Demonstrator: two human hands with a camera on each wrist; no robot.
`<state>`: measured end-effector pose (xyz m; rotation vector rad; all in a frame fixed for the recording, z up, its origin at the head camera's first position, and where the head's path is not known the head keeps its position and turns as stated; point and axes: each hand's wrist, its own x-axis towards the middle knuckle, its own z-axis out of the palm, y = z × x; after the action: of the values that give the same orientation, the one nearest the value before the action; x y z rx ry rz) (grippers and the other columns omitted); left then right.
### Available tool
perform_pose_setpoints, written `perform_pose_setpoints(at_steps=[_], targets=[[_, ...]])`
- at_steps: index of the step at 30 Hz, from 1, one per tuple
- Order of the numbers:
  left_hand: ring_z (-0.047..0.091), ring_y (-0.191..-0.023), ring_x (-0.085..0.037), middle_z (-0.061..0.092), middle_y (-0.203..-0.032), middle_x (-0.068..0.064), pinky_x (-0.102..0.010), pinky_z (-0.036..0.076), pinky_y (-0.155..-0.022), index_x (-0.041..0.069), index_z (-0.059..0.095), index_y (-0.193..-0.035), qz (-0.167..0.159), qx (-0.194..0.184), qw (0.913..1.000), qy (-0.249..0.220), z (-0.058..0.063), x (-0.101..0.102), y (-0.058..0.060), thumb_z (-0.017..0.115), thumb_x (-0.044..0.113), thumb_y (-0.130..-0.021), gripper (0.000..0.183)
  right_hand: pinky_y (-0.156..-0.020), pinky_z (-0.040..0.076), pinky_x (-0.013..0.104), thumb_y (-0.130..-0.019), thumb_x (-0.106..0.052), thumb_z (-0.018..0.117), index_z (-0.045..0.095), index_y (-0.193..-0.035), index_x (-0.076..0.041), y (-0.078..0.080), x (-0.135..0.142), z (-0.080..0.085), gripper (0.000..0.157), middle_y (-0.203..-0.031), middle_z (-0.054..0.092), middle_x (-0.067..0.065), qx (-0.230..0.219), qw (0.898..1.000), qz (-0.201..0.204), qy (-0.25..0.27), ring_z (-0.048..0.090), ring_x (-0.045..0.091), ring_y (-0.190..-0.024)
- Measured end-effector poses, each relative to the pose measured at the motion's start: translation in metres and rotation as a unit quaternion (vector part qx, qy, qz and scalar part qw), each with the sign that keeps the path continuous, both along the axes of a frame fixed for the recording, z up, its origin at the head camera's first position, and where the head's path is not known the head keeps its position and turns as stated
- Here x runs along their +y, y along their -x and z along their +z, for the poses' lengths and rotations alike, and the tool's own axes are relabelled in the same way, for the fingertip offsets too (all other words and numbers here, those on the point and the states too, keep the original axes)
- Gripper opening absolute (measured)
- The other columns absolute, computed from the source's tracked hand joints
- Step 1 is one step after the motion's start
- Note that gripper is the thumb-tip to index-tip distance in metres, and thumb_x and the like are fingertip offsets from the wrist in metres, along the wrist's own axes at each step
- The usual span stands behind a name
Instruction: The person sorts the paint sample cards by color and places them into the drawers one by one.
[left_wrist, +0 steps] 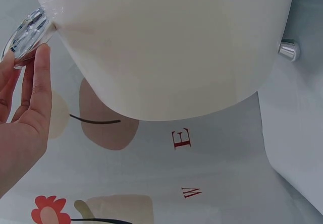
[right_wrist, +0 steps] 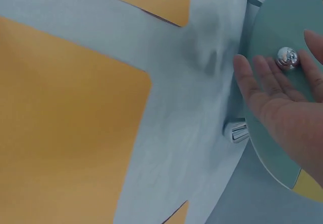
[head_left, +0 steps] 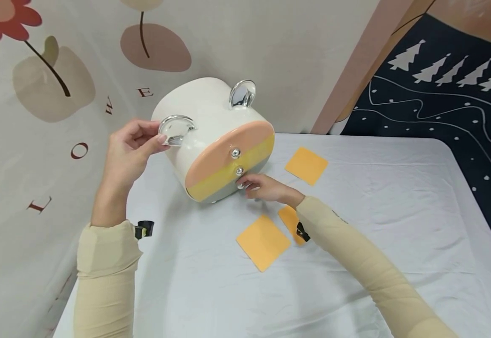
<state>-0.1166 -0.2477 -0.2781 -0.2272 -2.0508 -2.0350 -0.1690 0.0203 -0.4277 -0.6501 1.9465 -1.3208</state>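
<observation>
A cream drawer box [head_left: 203, 110] lies with its oval front facing my right hand; the front has orange, yellow and grey-green bands, each with a round silver knob. My left hand [head_left: 129, 145] pinches the shiny silver ear-shaped piece [head_left: 177, 129] on the box's left side between thumb and fingers. At the lowest band, my right hand [head_left: 266, 188] is at the bottom knob [right_wrist: 287, 58]. Its fingers look fairly straight in the right wrist view, with the knob between two fingertips and the thumb apart from it. The second silver ear [head_left: 242, 94] stands untouched.
Orange square cards [head_left: 264, 242] lie on the white-covered table [head_left: 397, 202] near the box, one partly under the right forearm. Behind the box hangs a printed cloth [head_left: 271, 56]. Short silver feet [right_wrist: 236, 131] show under the box.
</observation>
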Motion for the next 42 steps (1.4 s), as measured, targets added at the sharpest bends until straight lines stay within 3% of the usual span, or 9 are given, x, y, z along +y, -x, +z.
perform_pose_setpoints(at_steps=[12,22,32,39,42], targets=[[0.061,-0.072,-0.014,0.06,-0.088,-0.009,-0.023,0.057,-0.069,0.0,0.065,-0.096,0.004,-0.004,0.9999,0.016,-0.001,0.002,0.001,0.062,-0.01,-0.08,0.02,-0.097,0.044,0.029,-0.086,0.008,0.054,0.052,-0.124,0.0,-0.006,0.017,-0.003,0.039,-0.125,0.052,0.012,0.02,0.999,0.028,-0.004,0.05,0.029,-0.113],[0.061,-0.072,-0.014,0.06,-0.088,-0.009,-0.023,0.057,-0.068,0.001,0.065,-0.095,0.004,-0.002,0.9999,0.015,-0.001,0.001,0.002,0.061,-0.012,-0.08,0.02,-0.096,0.044,0.032,-0.087,0.005,0.055,0.057,-0.12,-0.001,-0.029,0.049,-0.007,0.034,-0.12,0.058,0.009,-0.004,0.998,0.059,0.013,0.053,0.023,-0.111],[0.061,-0.072,-0.014,0.061,-0.088,-0.009,-0.024,0.057,-0.068,-0.001,0.065,-0.096,0.01,-0.007,0.9999,0.01,-0.001,0.0,0.0,0.064,-0.009,-0.079,0.019,-0.097,0.044,0.036,-0.089,0.003,0.053,0.055,-0.123,-0.001,-0.053,0.069,-0.005,0.034,-0.124,0.054,0.011,-0.022,0.996,0.09,0.006,0.049,0.029,-0.115],[0.062,-0.073,-0.013,0.06,-0.089,-0.009,-0.023,0.057,-0.068,-0.001,0.064,-0.096,0.015,-0.011,0.9996,0.021,0.0,0.001,-0.001,0.064,-0.008,-0.079,0.018,-0.095,0.044,0.039,-0.088,0.002,0.055,0.053,-0.123,0.0,-0.058,0.075,-0.003,0.036,-0.124,0.053,0.012,-0.004,0.995,0.103,0.015,0.05,0.031,-0.113],[0.062,-0.073,-0.013,0.06,-0.089,-0.009,-0.023,0.057,-0.068,-0.001,0.065,-0.096,0.019,-0.012,0.9995,0.023,0.001,0.0,-0.001,0.065,-0.008,-0.079,0.018,-0.093,0.046,0.039,-0.086,0.005,0.056,0.05,-0.124,0.004,-0.055,0.083,0.0,0.039,-0.122,0.053,0.019,0.0,0.993,0.108,0.039,0.05,0.037,-0.109]])
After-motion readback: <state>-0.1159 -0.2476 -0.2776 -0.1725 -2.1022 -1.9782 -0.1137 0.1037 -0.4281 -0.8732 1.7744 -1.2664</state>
